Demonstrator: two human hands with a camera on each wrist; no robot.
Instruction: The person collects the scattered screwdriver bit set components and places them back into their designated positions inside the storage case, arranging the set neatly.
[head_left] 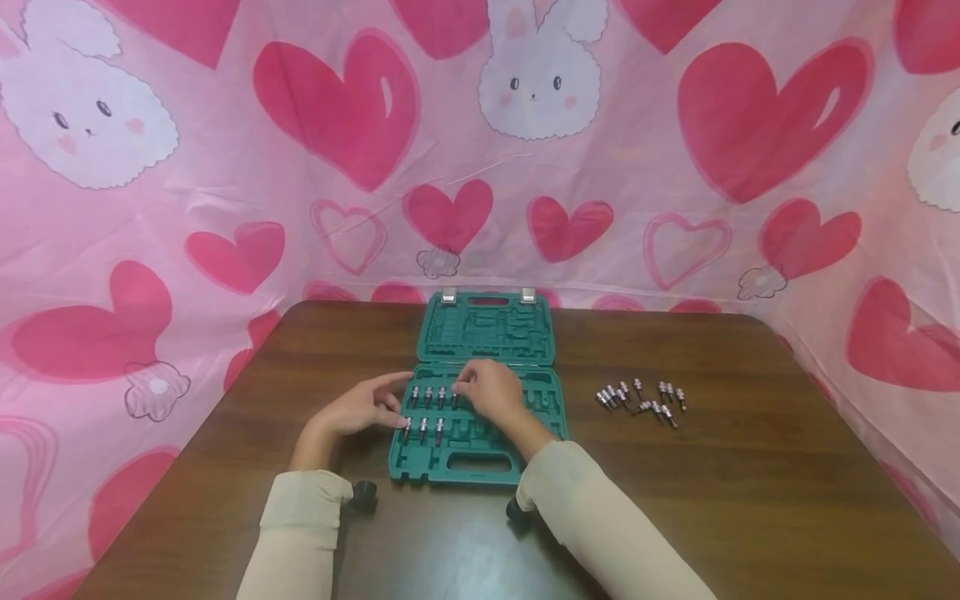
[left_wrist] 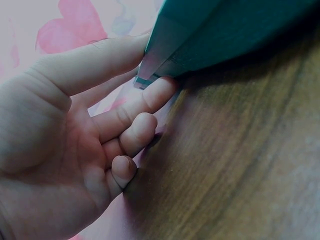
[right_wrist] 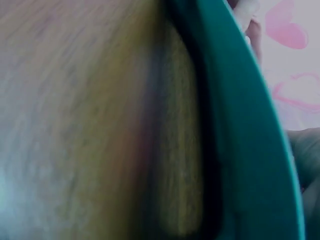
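A green tool case (head_left: pixel 411 463) lies open on the table with its lid (head_left: pixel 485 342) folded back. My right hand (head_left: pixel 491 390) is over the upper row, thumb and fingertips pinching a bit socket (head_left: pixel 453 401) at its slot. Three bit sockets (head_left: pixel 428 396) sit to its left, and three more bit sockets (head_left: pixel 423 430) stand in the lower row. My left hand (head_left: pixel 360 408) rests against the case's left side, thumb on the rim and index finger stretched along it. In the left wrist view, its other fingers (left_wrist: pixel 137 134) are loosely bent below the case edge (left_wrist: pixel 167 55).
Several loose bit sockets (head_left: pixel 645 404) are scattered on the brown wooden table (head_left: pixel 720 500) right of the case. Behind the table hangs a pink cloth (head_left: pixel 637 150) printed with hearts and rabbits. The case's front has a handle opening.
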